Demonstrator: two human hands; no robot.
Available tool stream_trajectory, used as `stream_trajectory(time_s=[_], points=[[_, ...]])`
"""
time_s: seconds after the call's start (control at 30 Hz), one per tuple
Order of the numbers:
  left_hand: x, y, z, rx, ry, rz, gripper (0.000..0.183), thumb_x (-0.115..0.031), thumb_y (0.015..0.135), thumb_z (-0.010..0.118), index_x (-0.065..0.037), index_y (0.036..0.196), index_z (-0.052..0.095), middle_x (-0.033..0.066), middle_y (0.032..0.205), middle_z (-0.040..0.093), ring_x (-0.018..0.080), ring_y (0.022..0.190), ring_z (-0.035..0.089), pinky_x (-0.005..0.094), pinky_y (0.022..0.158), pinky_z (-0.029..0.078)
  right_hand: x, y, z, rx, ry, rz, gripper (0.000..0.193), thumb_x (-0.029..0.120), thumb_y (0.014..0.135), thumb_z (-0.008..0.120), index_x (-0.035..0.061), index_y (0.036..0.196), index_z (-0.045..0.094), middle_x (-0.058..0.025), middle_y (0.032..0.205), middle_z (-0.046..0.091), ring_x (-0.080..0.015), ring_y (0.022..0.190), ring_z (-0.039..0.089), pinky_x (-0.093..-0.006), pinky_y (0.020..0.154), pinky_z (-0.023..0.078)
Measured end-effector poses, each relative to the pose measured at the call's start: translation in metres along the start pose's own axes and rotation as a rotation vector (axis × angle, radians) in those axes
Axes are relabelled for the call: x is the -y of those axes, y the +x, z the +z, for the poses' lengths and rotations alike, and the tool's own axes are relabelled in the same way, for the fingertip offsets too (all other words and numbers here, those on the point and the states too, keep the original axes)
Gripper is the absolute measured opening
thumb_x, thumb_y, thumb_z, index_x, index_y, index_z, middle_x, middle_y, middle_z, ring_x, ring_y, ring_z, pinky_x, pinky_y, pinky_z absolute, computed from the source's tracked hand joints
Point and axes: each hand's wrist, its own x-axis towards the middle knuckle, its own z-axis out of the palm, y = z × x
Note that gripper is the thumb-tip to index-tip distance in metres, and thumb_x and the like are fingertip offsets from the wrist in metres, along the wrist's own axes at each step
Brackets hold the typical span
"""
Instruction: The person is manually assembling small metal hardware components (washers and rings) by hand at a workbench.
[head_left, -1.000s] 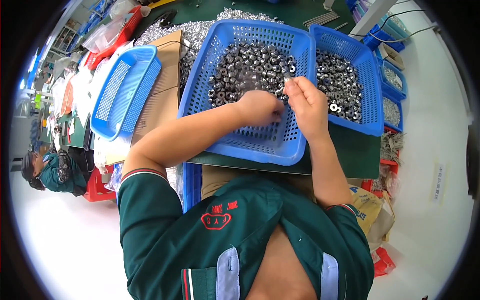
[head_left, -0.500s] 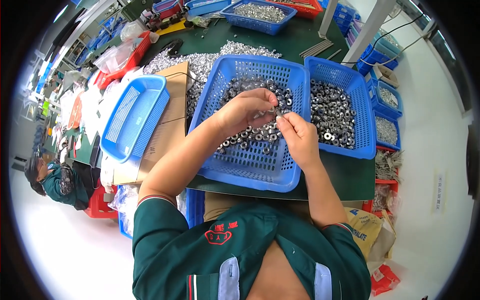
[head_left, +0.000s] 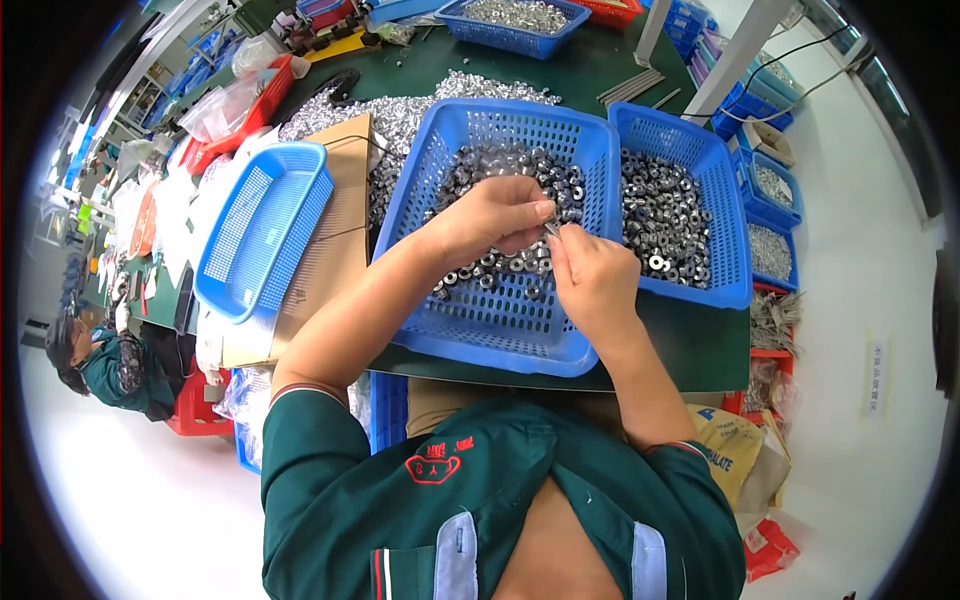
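My left hand (head_left: 497,215) hangs over the middle blue basket (head_left: 500,345), with its thumb and fingers closed in a pinch. Close against it, my right hand (head_left: 597,280) pinches a small metal piece (head_left: 551,229), of which only a short grey tip shows between the fingertips. Whatever the left fingers grip is hidden. Beneath both hands lie several small round metal parts with centre holes (head_left: 487,281), heaped toward the basket's far side. More of the same sort fill the right blue basket (head_left: 735,290).
A blue basket (head_left: 215,275) rests on cardboard (head_left: 335,235) at the left. Loose shiny metal parts (head_left: 400,125) are heaped behind on the green table (head_left: 460,377). Thin rods (head_left: 632,86) lie near a white post (head_left: 740,60). A co-worker (head_left: 110,365) is at far left.
My left fingers have closed more tightly, and my right hand has turned slightly with the small piece. The view has shifted a little; the baskets look unmoved.
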Motion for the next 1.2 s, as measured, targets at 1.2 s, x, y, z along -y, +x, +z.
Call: stream_trajectory(time_s=[1.2], points=[[0.061,0.008,0.004,0.326,1.244,0.082,0.022,-0.022,0.085,0.058,-0.009,0.103,0.06,0.0155,0.085,0.066,0.0347,0.078,0.065,0.0457,0.068,0.05,-0.012,0.003,-0.001,0.074,0.495,0.331,0.023,0.02,0.092,0.058,0.0007,0.081,0.058,-0.0106,0.055,0.05,-0.0155,0.047,0.049,-0.0308,0.047,0.038]])
